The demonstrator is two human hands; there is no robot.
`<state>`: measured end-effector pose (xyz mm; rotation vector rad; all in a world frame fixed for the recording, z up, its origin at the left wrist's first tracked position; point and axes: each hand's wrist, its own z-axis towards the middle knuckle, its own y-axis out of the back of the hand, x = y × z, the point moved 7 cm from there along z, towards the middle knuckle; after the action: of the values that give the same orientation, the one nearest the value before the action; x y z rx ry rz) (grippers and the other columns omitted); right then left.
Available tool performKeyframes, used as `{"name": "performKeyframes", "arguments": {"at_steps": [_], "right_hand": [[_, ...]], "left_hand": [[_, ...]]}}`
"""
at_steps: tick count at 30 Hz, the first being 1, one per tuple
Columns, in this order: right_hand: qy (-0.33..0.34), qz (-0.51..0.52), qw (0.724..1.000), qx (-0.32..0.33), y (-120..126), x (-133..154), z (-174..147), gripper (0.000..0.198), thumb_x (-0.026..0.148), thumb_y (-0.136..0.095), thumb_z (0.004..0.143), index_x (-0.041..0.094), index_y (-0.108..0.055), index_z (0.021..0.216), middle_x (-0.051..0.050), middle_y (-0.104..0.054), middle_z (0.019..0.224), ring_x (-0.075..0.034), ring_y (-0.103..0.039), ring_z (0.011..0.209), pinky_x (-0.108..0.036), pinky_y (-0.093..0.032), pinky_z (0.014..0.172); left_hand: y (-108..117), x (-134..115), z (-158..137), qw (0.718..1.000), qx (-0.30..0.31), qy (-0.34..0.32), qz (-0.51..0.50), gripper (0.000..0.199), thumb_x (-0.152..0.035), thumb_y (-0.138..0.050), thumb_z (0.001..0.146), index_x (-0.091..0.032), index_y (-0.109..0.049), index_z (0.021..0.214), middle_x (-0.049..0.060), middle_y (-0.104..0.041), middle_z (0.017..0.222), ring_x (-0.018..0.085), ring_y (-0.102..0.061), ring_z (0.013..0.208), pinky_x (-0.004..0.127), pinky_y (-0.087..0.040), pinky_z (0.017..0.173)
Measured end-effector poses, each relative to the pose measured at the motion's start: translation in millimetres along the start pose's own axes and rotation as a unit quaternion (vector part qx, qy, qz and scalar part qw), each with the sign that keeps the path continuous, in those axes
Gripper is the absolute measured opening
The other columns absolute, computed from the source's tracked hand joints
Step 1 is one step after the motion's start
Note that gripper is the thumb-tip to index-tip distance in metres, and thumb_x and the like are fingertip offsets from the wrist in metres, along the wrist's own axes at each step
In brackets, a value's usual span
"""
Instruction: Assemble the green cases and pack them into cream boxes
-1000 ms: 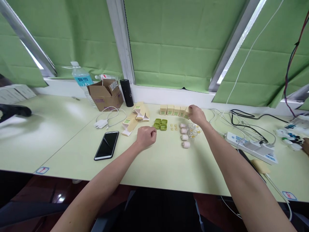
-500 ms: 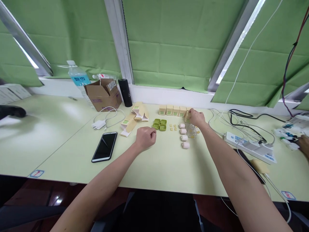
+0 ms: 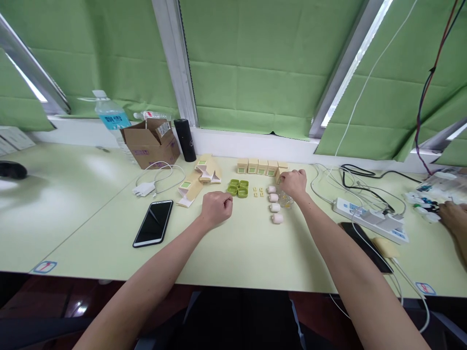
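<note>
My left hand (image 3: 217, 208) rests on the table as a closed fist, just in front of the green square cups (image 3: 242, 192). Nothing shows in it. My right hand (image 3: 294, 183) has its fingers bent together beside the last small cardboard box (image 3: 280, 174) of a row, above a pile of clear plastic pieces (image 3: 285, 200). Its fingertips are hidden, so I cannot see what they hold. Between the hands lie several tiny yellow pieces (image 3: 259, 192) and a column of pale pink cylinders (image 3: 275, 207).
Opened cardboard packaging (image 3: 190, 188), a white charger (image 3: 144, 189) and a phone (image 3: 153, 223) lie to the left. Behind stand a carton (image 3: 151, 148) and black flask (image 3: 186, 141). A power strip (image 3: 370, 219) with cables is at right, near another person's hand (image 3: 452, 216).
My right hand has come slightly nearer to me, from the end box towards the clear pieces. My left fist stays in place. The view has shifted a little.
</note>
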<state>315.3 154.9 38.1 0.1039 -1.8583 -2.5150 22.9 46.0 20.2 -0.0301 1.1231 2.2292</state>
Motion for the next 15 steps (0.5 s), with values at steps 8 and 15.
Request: {"name": "performKeyframes", "arguments": {"at_steps": [8, 15], "right_hand": [[-0.018, 0.007, 1.0, 0.007, -7, -2, -8, 0.021, 0.017, -0.059, 0.077, 0.023, -0.078, 0.084, -0.012, -0.076, 0.081, -0.028, -0.063, 0.093, -0.042, -0.027, 0.092], [-0.047, 0.037, 0.998, -0.03, 7, -1, -15, 0.028, 0.018, -0.052, 0.085, 0.023, -0.079, 0.089, -0.011, -0.075, 0.079, -0.028, -0.063, 0.093, -0.043, -0.032, 0.092]], "left_hand": [[0, 2, 0, 1.0, 0.002, 0.006, 0.005, 0.02, -0.014, -0.05, 0.074, -0.02, -0.064, 0.061, 0.004, -0.064, 0.055, 0.017, -0.054, 0.053, 0.029, -0.033, 0.055], [0, 4, 0, 1.0, 0.004, 0.013, 0.009, 0.02, -0.014, -0.05, 0.073, -0.02, -0.064, 0.06, 0.004, -0.065, 0.055, 0.017, -0.054, 0.052, 0.029, -0.033, 0.055]]}}
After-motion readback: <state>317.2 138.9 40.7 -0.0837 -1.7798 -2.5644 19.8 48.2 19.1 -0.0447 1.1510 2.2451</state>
